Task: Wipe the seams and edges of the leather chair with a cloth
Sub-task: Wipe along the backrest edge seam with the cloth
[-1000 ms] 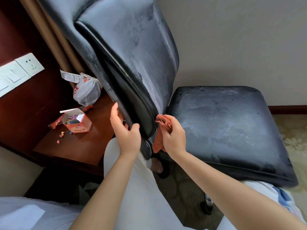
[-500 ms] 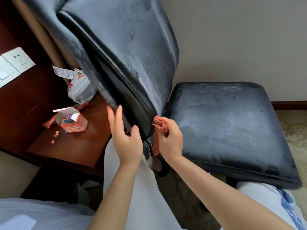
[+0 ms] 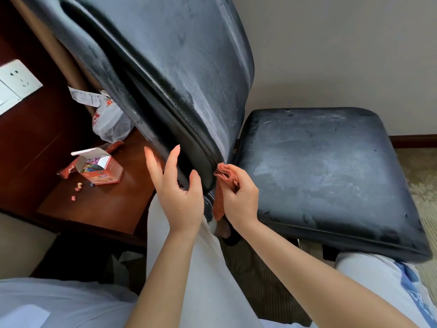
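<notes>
Right hand (image 3: 240, 197) pinches the bunched orange cloth (image 3: 224, 177) at the backrest's lower corner, the stitched seam (image 3: 182, 110) running up-left from it, left hand (image 3: 181, 197) open, bracing the edge.

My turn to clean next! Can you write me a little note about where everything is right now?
Left hand: open, fingers spread, thumb resting on the lower edge of the chair back.
Right hand: grip shut on the orange cloth, bunched and pressed to the bottom corner of the chair back's seam.
Seat: beside it, dusty and streaked, looks unwiped.
Done: hard to tell; wiping is at the bottom corner of the seam.
Left: probably the seat's edges and seams, and the other edges.
</notes>
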Available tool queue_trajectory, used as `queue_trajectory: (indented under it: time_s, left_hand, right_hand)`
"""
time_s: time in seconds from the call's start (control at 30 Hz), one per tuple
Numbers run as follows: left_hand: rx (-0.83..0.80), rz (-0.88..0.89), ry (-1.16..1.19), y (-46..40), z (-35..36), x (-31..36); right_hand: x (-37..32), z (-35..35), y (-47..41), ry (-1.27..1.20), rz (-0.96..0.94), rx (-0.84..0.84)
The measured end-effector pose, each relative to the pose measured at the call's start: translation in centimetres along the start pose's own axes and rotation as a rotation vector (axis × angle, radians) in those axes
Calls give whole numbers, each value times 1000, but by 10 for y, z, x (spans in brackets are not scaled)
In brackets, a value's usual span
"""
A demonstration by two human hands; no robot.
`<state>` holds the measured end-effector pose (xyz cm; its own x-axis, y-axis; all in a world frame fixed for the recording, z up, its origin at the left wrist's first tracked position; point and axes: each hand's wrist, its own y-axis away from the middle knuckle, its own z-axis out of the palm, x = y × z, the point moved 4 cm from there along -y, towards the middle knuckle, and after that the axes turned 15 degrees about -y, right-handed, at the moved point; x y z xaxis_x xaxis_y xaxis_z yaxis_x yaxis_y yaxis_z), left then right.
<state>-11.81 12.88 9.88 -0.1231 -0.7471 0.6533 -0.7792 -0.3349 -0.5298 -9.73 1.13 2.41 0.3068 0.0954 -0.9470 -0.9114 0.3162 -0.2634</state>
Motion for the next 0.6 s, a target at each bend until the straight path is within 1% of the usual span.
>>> queue_trajectory:
  time_s: [0.07,0.13,0.23,0.3,0.4,0.47,0.53,0.6]
  left_hand:
    - [-44,-46,26,-3,4,-3]
    - [-36,-59,25,-5,6,-3]
    - [39,-29,-7,-5,10,-1]
    - [71,-14,-15,-8,15,1]
    - [107,-25,-9,-15,21,4]
    - [124,-31,-11,-17,27,5]
    - [134,-53,-3,-18,31,5]
    - [161,-33,-25,-17,32,7]
  right_hand:
    - [0,1,1,25,-9,-10]
    - [11,0,3,67,93,-37]
    - [29,-3,6,136,253,-82]
    - [30,-3,7,89,263,-39]
    - [25,-1,7,-15,225,43]
    - [26,0,7,0,242,29]
    - [33,0,6,83,288,-25]
    - [39,-1,7,135,312,-58]
